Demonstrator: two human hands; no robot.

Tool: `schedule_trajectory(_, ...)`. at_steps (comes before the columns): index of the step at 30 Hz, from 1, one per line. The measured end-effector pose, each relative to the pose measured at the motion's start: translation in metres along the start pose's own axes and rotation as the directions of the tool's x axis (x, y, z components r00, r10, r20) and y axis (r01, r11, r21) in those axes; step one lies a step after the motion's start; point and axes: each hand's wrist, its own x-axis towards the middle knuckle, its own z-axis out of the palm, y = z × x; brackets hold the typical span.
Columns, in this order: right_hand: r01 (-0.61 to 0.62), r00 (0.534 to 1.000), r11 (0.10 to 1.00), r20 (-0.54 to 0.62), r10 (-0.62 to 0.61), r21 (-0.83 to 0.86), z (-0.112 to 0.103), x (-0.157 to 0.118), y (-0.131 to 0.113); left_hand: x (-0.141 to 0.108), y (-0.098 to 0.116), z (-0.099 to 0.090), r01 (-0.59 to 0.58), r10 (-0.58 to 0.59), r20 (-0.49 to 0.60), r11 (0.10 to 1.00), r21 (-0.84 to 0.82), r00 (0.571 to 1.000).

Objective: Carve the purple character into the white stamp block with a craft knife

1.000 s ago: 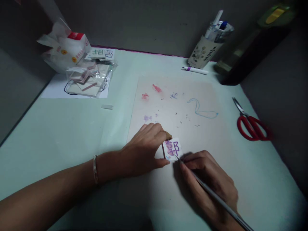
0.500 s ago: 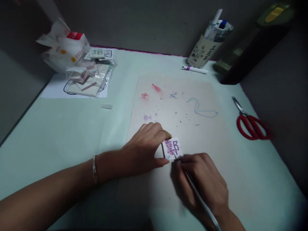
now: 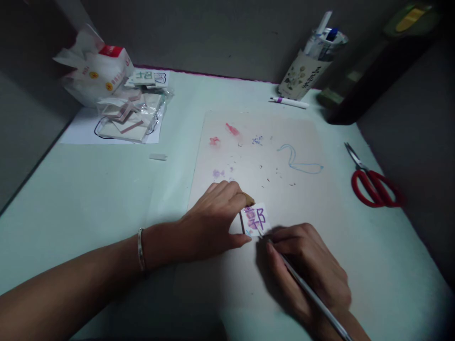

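Note:
A small white square block (image 3: 261, 219) with a purple character and pink-purple smudges lies on the pale work sheet (image 3: 220, 279). My left hand (image 3: 213, 220), with a bracelet at the wrist, grips the block from its left side, thumb at the lower edge and a finger at the top. In my right hand (image 3: 309, 265) is a slim metal-coloured carving tool (image 3: 313, 296), held like a pen. Its tip meets the lower part of the character on the block.
Red-handled scissors (image 3: 373, 184) lie at the right. Behind are a capped-off purple marker (image 3: 289, 102), a pen cup (image 3: 304, 73) and a dark bottle (image 3: 380, 71). Bagged blocks (image 3: 131, 118) and a white plastic bag (image 3: 97, 71) sit at the back left.
My right hand has shifted slightly right, and the tool now lies at a lower slant. The left hand keeps its grip on the block.

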Motion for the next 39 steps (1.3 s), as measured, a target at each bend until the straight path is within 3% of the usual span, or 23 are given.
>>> schedule_trajectory(7, 0.018, 0.999, 1.0, 0.052, -0.017, -0.007, 0.001, 0.0, 0.004, 0.001, 0.0, 0.0, -0.002, 0.002, 0.01, 1.0, 0.0, 1.0)
schedule_trajectory(13, 0.136, 0.991, 0.968, 0.02, -0.134, -0.213, 0.009, -0.006, 0.006, 0.0, -0.001, 0.001, -0.01, 0.011, -0.004, 1.0, 0.004, 1.0)
schedule_trajectory(19, 0.159, 0.986, 0.937, 0.091, -0.137, -0.31, 0.01, -0.009, 0.003, -0.002, -0.002, 0.001, -0.022, 0.022, 0.002, 1.0, 0.001, 1.0)
schedule_trajectory(21, 0.123, 0.992, 0.952, 0.067, -0.109, -0.282, 0.008, -0.008, 0.002, -0.002, -0.001, 0.0, -0.027, 0.027, -0.002, 1.0, 0.0, 1.0)
schedule_trajectory(27, -0.05, 0.998, 0.999, 0.028, 0.049, 0.014, 0.001, -0.002, 0.002, 0.0, 0.001, -0.002, -0.009, 0.009, 0.012, 1.0, -0.004, 1.0)
schedule_trajectory(39, -0.004, 1.0, 1.0, -0.018, 0.004, -0.003, 0.004, -0.002, -0.001, 0.0, 0.0, -0.001, -0.015, 0.015, 0.009, 1.0, 0.002, 1.0)
